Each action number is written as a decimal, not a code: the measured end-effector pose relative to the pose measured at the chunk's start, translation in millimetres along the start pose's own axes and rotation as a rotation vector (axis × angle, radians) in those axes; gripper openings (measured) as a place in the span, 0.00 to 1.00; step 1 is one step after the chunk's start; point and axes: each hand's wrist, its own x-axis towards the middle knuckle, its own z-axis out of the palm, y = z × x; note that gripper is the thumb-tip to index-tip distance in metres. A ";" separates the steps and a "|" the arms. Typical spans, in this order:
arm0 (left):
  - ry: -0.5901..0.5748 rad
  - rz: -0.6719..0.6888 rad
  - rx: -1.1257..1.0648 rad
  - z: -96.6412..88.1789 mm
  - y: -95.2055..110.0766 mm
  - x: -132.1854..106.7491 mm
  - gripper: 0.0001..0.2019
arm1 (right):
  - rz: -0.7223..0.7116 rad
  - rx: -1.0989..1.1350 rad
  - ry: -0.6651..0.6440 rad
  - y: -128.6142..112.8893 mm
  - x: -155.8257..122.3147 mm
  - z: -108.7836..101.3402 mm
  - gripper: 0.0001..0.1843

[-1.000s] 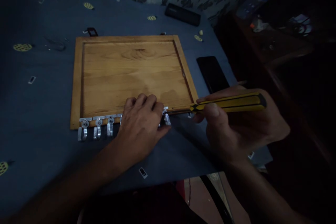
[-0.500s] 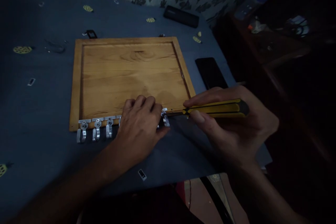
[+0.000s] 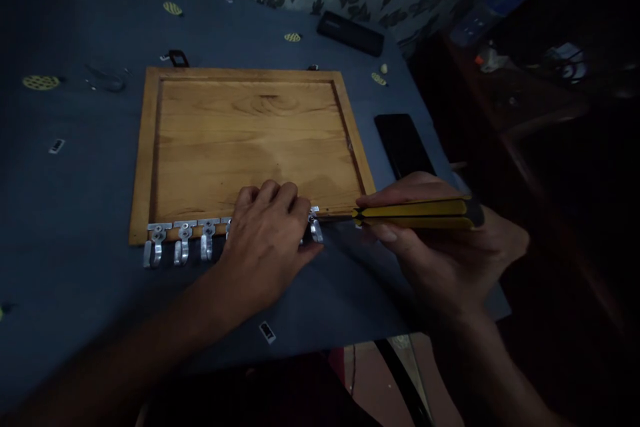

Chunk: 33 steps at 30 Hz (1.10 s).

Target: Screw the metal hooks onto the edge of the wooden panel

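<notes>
A shallow wooden tray-like board (image 3: 250,140) lies flat with its recessed face up. Several silver metal hooks (image 3: 185,233) are lined up along its near rim, with screw heads showing at the left ones. My left hand (image 3: 267,233) grips this rim, fingers curled over it and hiding some hooks. Its thumb is beside the rightmost hook (image 3: 316,230). Between thumb and fingers, my right hand (image 3: 445,253) holds a yellow and black screwdriver (image 3: 415,213) almost level. The dark shaft points left along the rim to the rightmost hook; whether its tip touches a screw is hidden.
A dark phone (image 3: 404,145) lies right of the board on the blue tablecloth (image 3: 75,200). Behind stands a black oblong case (image 3: 350,33) near the patterned wall. A dark wooden cabinet (image 3: 500,127) with clutter borders the table at right.
The screwdriver handle has turned slightly in my right hand's fingers. My left hand keeps its place on the rim, and the whole view has shifted a little.
</notes>
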 end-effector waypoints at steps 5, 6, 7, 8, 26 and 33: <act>-0.006 -0.003 -0.002 -0.2 0.3 -0.2 0.12 | -0.098 -0.117 0.077 -1.2 -2.9 8.1 0.12; -0.006 -0.005 -0.001 -0.4 0.0 -0.2 0.12 | -0.111 -0.121 0.084 -2.0 -3.3 9.8 0.11; -0.007 -0.005 -0.002 -0.6 -0.2 -0.1 0.12 | -0.116 -0.129 0.091 -3.0 -3.6 11.4 0.10; -0.008 -0.006 -0.003 -0.8 -0.4 -0.1 0.12 | -0.114 -0.142 0.097 -4.1 -3.8 12.9 0.09; -0.076 -0.024 -0.022 -5.5 -0.2 1.0 0.13 | -0.069 -0.143 0.159 -9.2 -4.9 17.8 0.08; -0.100 -0.043 0.005 -8.4 1.3 2.4 0.14 | -0.041 -0.108 0.337 -5.6 -0.7 9.5 0.03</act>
